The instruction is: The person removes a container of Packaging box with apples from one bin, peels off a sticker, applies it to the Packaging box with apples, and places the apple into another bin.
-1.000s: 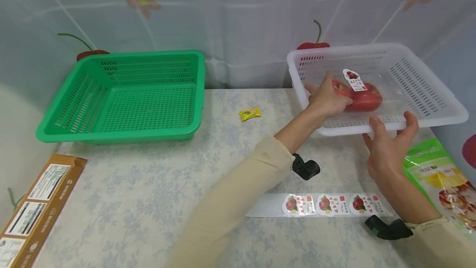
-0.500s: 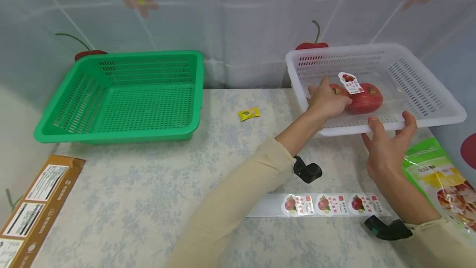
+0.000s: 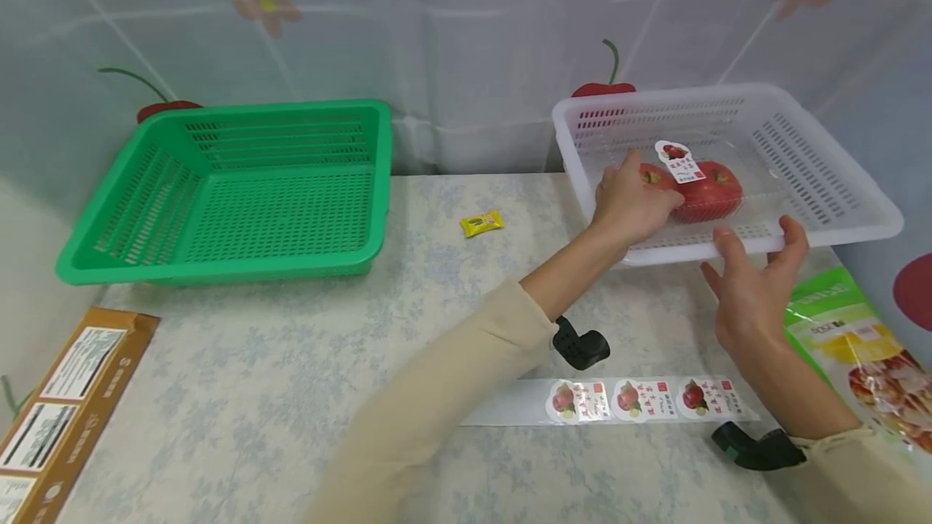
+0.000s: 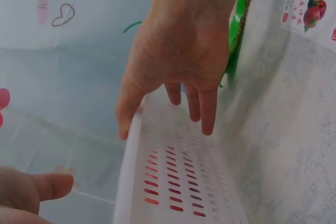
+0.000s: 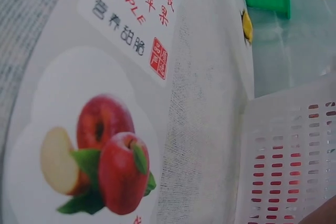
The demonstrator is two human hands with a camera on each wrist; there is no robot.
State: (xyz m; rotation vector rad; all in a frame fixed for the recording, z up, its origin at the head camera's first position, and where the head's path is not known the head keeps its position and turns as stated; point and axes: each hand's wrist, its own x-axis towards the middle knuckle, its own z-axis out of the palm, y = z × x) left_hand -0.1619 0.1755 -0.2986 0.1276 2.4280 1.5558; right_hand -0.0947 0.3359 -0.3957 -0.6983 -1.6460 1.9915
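Observation:
A white slotted basket (image 3: 604,121) stands at the right of the table. In it lies a clear plastic box (image 3: 760,183) with red apples (image 3: 709,191) and an apple-printed sticker (image 3: 680,162) on top. My left hand (image 3: 629,204) reaches over the basket's left side and holds the box's left end, thumb in front. On the front rim my right hand (image 3: 757,293) grips the basket, seen closer in the left wrist view as a right hand (image 4: 176,40) with fingers outside the wall. The left thumb (image 4: 52,186) shows below it.
At the left stands a green basket (image 3: 226,265). A yellow candy packet (image 3: 482,223) lies between the baskets. In front is a strip of apple stickers (image 3: 510,404). A brown box (image 3: 83,390) lies at far left, a green food bag (image 3: 848,338) at far right.
The box of apples has shifted slightly left and its sticker sits a little lower, with my left hand at its end. My right hand has stayed on the rim. The view has turned slightly right.

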